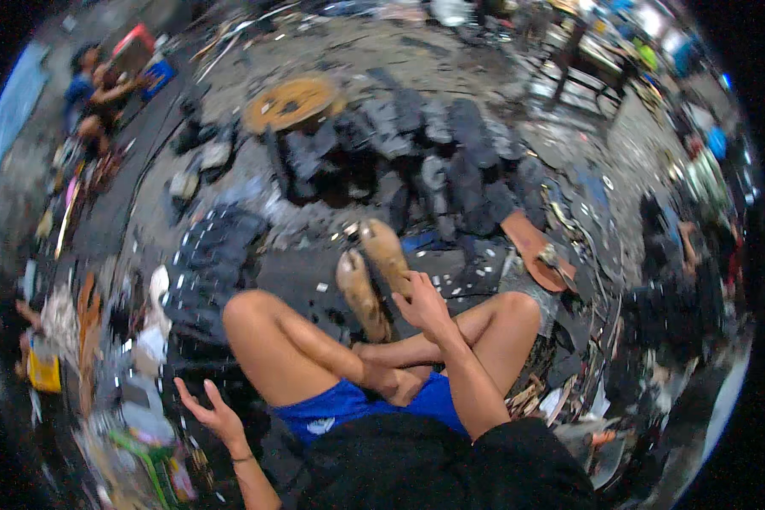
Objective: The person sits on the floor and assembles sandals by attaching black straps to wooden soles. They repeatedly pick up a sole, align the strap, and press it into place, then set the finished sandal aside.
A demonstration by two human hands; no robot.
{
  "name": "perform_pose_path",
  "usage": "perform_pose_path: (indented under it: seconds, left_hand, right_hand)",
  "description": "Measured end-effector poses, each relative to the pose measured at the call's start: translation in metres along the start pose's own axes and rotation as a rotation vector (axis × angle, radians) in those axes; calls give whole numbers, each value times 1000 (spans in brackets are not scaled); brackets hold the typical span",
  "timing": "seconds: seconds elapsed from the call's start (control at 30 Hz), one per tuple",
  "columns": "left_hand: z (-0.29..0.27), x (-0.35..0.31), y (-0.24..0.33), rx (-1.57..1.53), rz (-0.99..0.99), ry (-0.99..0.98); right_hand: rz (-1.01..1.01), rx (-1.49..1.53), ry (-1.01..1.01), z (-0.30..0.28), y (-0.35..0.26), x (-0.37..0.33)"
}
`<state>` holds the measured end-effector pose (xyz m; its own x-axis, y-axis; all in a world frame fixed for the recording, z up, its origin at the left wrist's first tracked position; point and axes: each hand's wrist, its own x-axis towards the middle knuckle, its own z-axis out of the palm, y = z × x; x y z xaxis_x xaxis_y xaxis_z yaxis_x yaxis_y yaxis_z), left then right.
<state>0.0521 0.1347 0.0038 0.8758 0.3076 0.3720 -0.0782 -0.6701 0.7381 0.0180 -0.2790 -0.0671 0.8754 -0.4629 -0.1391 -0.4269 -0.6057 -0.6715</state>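
Note:
Two brown wooden shoe lasts lie side by side in front of my crossed legs. The left last [358, 289] points away from me with its notched toe end up. At the heel end of the right last [384, 246], my right hand [422, 304] has its thumb and fingers curled around it; blur softens the exact contact. My left hand [212, 414] is raised beside my left knee, palm up, fingers spread, holding nothing. Beyond the lasts stand many dark soles or sandals [467, 170] in a heap. A brown sandal-shaped piece [531, 251] lies to the right.
Black strip-like pieces [212, 255] lie in a stack at my left. A round brown board [293, 102] sits behind the heap. Scraps and tools cover the ground. Another person [93, 98] sits at far left, and a dark wooden table [582, 64] stands at far right.

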Motion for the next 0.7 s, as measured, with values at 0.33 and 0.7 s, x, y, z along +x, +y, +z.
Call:
perform_pose_path:
  seconds: [0.33,0.7]
  left_hand:
    - [140,-83,99,-542,283,-1005]
    - [168,-43,168,-1091,-288,-764]
  right_hand:
    - [141,-440,181,20,117,118]
    - [-25,1168,131,-2,10,-20]
